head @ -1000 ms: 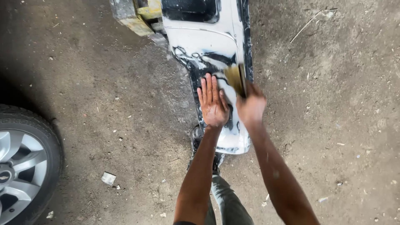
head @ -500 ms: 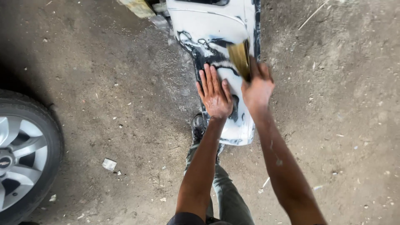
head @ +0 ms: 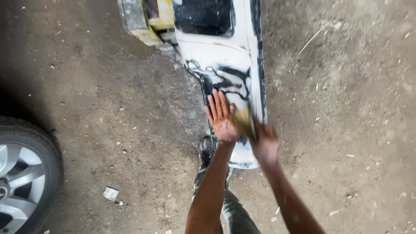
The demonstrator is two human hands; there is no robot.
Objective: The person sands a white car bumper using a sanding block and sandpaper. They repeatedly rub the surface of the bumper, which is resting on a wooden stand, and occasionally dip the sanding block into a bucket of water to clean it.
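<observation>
A long white car body panel (head: 225, 56) with black sanded patches stands over the dirt ground and runs away from me. My left hand (head: 221, 116) lies flat on its near part, fingers spread. My right hand (head: 265, 141) is blurred with motion beside it, on the panel's right edge. It grips a yellowish sheet of sandpaper (head: 242, 121) that presses against the panel. My shoe (head: 206, 149) and trouser leg show beneath the panel's near end.
A car wheel (head: 21, 177) with a silver rim stands at the lower left. A yellow and grey block (head: 145, 17) holds up the panel's far part. A scrap of white paper (head: 110, 193) lies on the dirt.
My right hand has drawn the sandpaper back along the panel toward me, from beyond my left fingertips to beside my left palm. My left hand stays flat on the panel.
</observation>
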